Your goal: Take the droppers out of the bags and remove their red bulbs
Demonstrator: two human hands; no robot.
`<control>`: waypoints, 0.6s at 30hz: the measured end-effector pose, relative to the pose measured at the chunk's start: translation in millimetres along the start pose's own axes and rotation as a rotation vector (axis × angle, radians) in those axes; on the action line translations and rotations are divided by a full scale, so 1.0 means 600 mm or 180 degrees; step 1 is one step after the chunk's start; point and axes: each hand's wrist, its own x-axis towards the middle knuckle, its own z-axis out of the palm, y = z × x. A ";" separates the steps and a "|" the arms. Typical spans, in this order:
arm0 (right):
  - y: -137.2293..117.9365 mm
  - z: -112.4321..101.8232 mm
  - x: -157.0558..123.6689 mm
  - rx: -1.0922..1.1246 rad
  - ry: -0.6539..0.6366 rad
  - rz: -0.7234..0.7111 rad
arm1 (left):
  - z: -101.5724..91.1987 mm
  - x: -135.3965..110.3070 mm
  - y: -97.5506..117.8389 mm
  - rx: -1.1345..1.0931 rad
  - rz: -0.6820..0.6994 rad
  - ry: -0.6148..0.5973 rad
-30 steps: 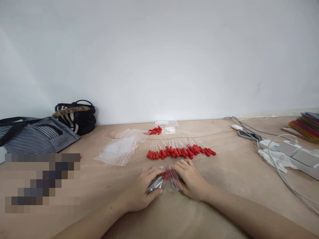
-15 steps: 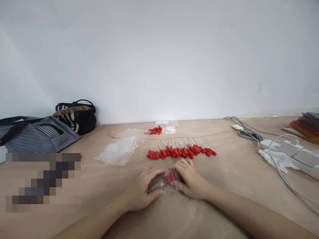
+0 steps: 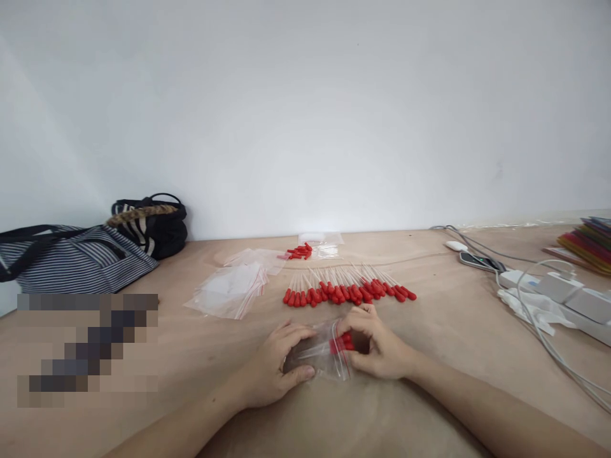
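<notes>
Between my two hands lies a clear zip bag point(image 3: 321, 362) with a red line along its mouth, which faces right. Inside it are a few glass droppers with red bulbs point(image 3: 347, 342), the bulbs at the mouth and the pale stems pointing left. My left hand point(image 3: 279, 364) curls around the bag's closed end, thumb and fingers resting on it. My right hand point(image 3: 379, 346) has its fingertips and thumb at the upper and lower edges of the mouth. Just beyond, a row of droppers with red bulbs point(image 3: 353, 292) lies with stems pointing away.
Flat zip bags point(image 3: 229, 289) are spread left of the row. Loose red bulbs point(image 3: 300, 252) and a bag of clear tubes point(image 3: 327, 247) lie by the wall. Striped bags point(image 3: 86, 261) stand left. A power strip point(image 3: 587, 318) with cables and a stack of colourful packets point(image 3: 589, 245) lie right.
My right hand has shifted slightly right and its fingers have parted along the mouth. The zip bag looks spread flatter, and the red bulbs and stems show more clearly. My left hand stays put.
</notes>
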 end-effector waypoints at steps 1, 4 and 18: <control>0.005 -0.007 -0.003 0.0176 0.0074 0.0072 | -0.001 -0.001 0.001 -0.0020 0.0001 0.0032; 0.025 -0.040 -0.010 0.0779 0.0168 0.0285 | -0.002 -0.003 0.003 -0.0051 -0.0017 0.0146; 0.074 -0.103 -0.022 -0.0081 -0.0898 0.0924 | -0.039 -0.026 -0.045 -0.0544 -0.1470 0.0527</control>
